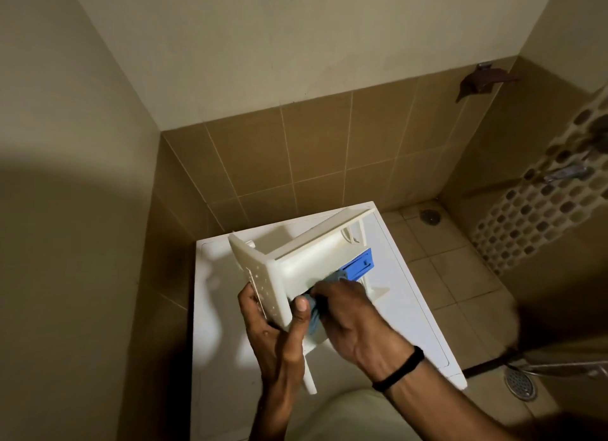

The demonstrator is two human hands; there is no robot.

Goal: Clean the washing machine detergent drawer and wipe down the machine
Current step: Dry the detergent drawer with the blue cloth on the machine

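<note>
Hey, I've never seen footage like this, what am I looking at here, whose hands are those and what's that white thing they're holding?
This is one picture from a wide-angle camera worn on a person's head, looking down at their own hands. The left hand grips the front panel of a white plastic detergent drawer, taken out of its machine. The right hand, wearing a black wristband, presses a blue cloth into the drawer, near its blue plastic insert. Below them is the flat top of a white washing machine in a tiled room.
</note>
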